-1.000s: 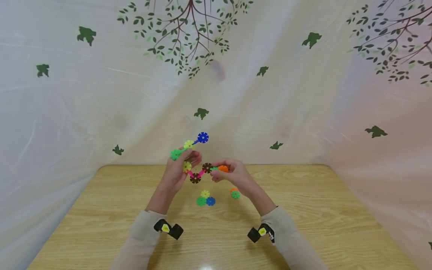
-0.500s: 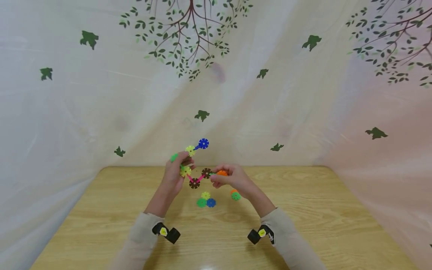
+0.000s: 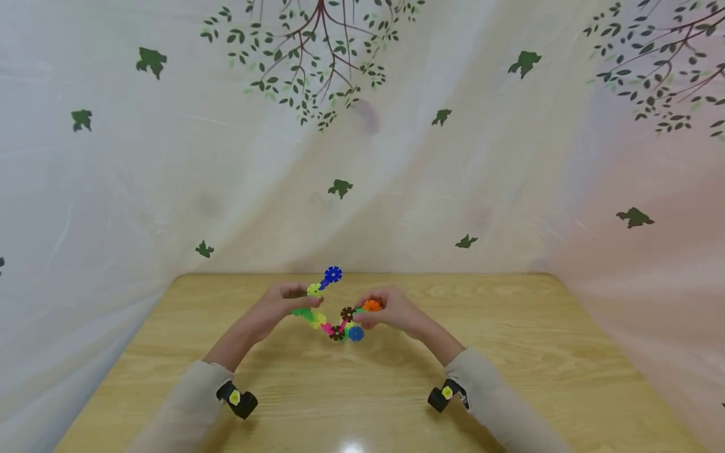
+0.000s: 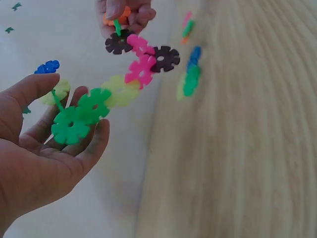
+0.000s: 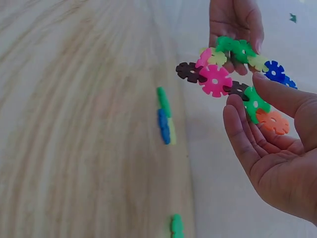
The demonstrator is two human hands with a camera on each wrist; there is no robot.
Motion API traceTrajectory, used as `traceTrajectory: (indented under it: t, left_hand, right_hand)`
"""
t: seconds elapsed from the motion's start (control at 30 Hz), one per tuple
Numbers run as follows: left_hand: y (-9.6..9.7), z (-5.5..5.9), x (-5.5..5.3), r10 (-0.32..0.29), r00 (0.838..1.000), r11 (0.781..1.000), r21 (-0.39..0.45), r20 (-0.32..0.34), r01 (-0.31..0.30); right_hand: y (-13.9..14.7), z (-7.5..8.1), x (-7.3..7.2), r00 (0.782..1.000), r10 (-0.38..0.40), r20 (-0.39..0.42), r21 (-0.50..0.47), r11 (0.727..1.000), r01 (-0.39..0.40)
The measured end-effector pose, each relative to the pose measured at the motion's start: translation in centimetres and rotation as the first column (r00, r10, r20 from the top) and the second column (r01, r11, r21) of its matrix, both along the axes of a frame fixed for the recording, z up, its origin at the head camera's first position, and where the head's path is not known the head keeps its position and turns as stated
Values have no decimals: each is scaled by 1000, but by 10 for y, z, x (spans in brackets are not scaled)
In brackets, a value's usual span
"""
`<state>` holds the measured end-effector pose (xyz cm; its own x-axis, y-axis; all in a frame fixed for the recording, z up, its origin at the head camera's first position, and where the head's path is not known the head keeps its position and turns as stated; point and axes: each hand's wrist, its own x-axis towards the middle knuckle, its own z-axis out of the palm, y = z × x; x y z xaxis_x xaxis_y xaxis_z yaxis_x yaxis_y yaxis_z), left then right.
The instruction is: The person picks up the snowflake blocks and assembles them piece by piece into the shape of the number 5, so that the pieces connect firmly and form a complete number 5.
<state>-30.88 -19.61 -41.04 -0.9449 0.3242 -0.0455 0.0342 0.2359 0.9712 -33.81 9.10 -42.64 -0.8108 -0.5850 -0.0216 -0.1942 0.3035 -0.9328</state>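
A chain of notched plastic snowflake discs hangs curved between my two hands above the table. My left hand point(image 3: 277, 311) pinches it near a yellow disc point(image 3: 314, 290), with blue discs point(image 3: 333, 274) sticking up beyond. Two green discs point(image 4: 71, 125) lie close to the left fingers in the left wrist view. Pink discs point(image 5: 215, 81) and brown discs point(image 3: 337, 333) form the lowest stretch. My right hand point(image 3: 393, 313) pinches the other end, around a green disc point(image 5: 256, 105) and an orange disc point(image 3: 371, 306).
Joined loose discs, including a blue one point(image 3: 355, 333), lie on the wooden table point(image 3: 340, 390), partly behind the chain. Another small group with a green disc point(image 4: 188, 28) appears in the left wrist view. A printed cloth point(image 3: 396, 207) rises behind the table.
My left hand has come down and turned, now pinching near the yellow disc. The chain's blue end has dropped with it. My right hand has lowered slightly, still holding the orange end.
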Motion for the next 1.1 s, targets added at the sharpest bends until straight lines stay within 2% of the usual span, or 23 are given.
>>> traceTrajectory:
  t: [0.13,0.23,0.37,0.5,0.57,0.63,0.7,0.73,0.8,0.83,0.87,0.9,0.97,1.03,1.1]
  left_hand:
    - [-9,-7,5,-43,999,994,-96,15,44]
    - [-13,-13,8,-80,997,988,-130,6,80]
    - [-18,-19,10,-102,994,987,-130,-26,98]
    - [-21,-23,11,-69,997,988,-138,-29,64]
    - [-21,-22,12,-30,999,992,-122,-17,28]
    - [-21,-19,13,26,999,994,-107,-44,-30]
    - [-18,-14,13,107,988,990,-77,-110,-116]
    - [-16,-11,14,151,977,986,-54,-153,-161]
    - [-9,-6,15,221,942,973,-9,-251,-231]
    - [-4,-4,15,236,928,970,9,-290,-244]
    - [2,-3,16,235,920,970,22,-313,-241]
    - [7,-2,17,214,922,976,25,-322,-217]
    - [18,-2,18,115,941,992,-13,-317,-125]
    - [26,-5,18,-3,964,997,-72,-265,-17]
    - [32,-10,16,-94,973,991,-113,-213,71]
  right_hand:
    - [-1,-5,3,999,40,-24,44,998,-39]
    - [-3,-7,4,997,64,-45,58,996,-61]
    - [-5,-8,5,994,77,-75,75,995,-72]
    - [-7,-8,5,993,80,-89,101,992,-71]
    - [-8,-7,5,992,85,-93,113,991,-74]
    - [-9,-6,6,991,88,-99,124,989,-75]
    - [-10,-4,6,991,89,-103,130,989,-75]
    - [-11,-3,7,990,90,-108,133,988,-75]
    - [-12,-3,8,989,91,-113,132,988,-76]
    - [-12,-3,8,989,92,-117,130,989,-76]
    - [-12,-3,8,988,93,-123,130,989,-76]
    - [-12,-3,9,986,94,-135,129,989,-77]
    - [-12,-4,9,984,91,-151,125,989,-73]
    - [-12,-5,9,983,80,-164,121,991,-61]
    - [-12,-5,10,983,67,-168,112,993,-48]
